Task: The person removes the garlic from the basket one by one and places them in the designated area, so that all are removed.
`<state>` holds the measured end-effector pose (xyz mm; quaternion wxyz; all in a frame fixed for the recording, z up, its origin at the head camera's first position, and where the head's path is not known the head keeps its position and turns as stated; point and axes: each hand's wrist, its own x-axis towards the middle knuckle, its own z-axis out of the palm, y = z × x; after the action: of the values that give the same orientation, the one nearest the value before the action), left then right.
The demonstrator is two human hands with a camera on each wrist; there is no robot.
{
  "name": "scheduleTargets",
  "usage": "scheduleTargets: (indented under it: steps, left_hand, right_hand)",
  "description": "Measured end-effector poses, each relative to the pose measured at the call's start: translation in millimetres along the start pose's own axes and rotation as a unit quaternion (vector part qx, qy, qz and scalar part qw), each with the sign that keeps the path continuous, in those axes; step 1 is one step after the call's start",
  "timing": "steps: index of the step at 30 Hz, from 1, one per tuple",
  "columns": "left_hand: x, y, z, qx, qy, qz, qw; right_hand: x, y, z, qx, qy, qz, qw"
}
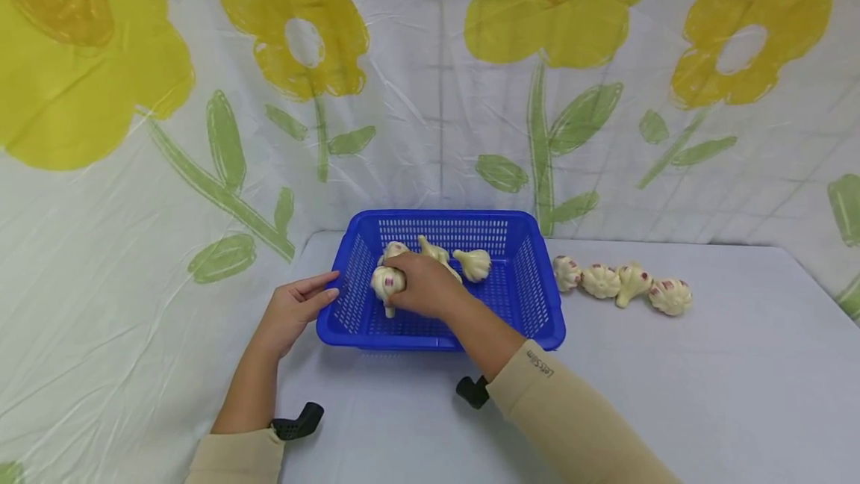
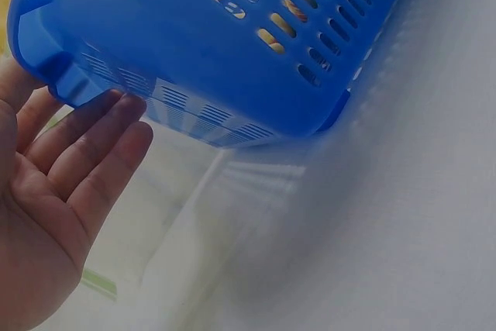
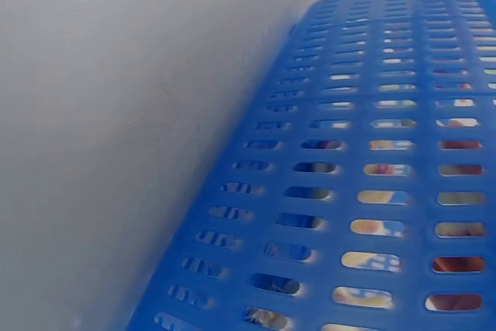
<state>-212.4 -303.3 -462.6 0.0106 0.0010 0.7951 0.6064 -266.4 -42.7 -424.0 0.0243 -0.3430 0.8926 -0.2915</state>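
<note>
In the head view, a blue plastic basket [image 1: 440, 343] stands on the table with several garlic bulbs inside. My right hand [image 1: 430, 286] reaches into its left half and grips a garlic bulb [image 1: 387, 282] with purple patches, its stem pointing down toward me. Beside that hand lie other bulbs, one garlic bulb [image 1: 474, 265] to the right and another [image 1: 395, 249] behind. At the basket's left rim, my left hand [image 1: 287, 314] touches the edge with fairly straight fingers, also seen against the blue wall in the left wrist view. The right wrist view hides the right hand behind the slotted basket wall [image 3: 353, 172].
Several more garlic bulbs [image 1: 601, 281] lie in a row on the white table [image 1: 672, 387], right of the basket. Behind the table hangs a white curtain [image 1: 416, 95] with yellow flowers. A black wrist device [image 1: 298, 421] sits by each sleeve.
</note>
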Motion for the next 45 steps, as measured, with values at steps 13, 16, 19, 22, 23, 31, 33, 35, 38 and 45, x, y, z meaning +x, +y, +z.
scheduleTargets:
  steps: [13,16,19,22,23,31,33,35,38,45]
  left_hand:
    - [8.6,0.2,9.2,-0.012,-0.014,-0.002,0.9998]
    - [9.6,-1.7,10.8,-0.011,-0.014,-0.007,0.9998]
    - [9.7,-2.6,11.9,-0.012,-0.017,-0.01,0.9997]
    - [9.1,-1.8,12.5,-0.011,-0.017,-0.012,0.9997]
    - [8.6,-1.4,12.5,-0.009,-0.016,-0.012,0.9997]
    - [6.4,0.4,9.3,-0.001,-0.009,-0.019,0.9998]
    - [6.1,-0.2,8.4,-0.002,-0.007,-0.019,0.9998]
    - [5.5,-1.3,7.5,0.001,-0.006,-0.02,0.9998]
    - [4.1,-3.3,5.7,0.008,-0.003,-0.02,0.9998]
    - [1.6,-4.3,1.0,0.002,0.012,-0.016,0.9998]
  right_hand:
    - [-20.1,12.1,-20.3,0.036,0.048,0.016,0.998]
    - [-28.1,16.9,-24.9,0.05,0.06,0.024,0.9967]
    - [-39.6,24.3,-29.4,0.073,0.07,0.041,0.994]
    - [-53.8,33.3,-35.6,0.091,0.085,0.059,0.9905]
    - [-58.6,36.6,-37.8,0.09,0.093,0.064,0.9895]
    - [-92.6,62.3,-54.1,0.062,0.184,0.049,0.9798]
    - [-100.1,68.8,-57.1,0.061,0.204,0.055,0.9756]
    - [-107.5,74.4,-59.8,0.061,0.221,0.065,0.9712]
    - [-116.0,80.0,-63.8,0.071,0.237,0.076,0.966]
    - [-120.7,84.4,-77.9,0.107,0.262,0.061,0.9573]
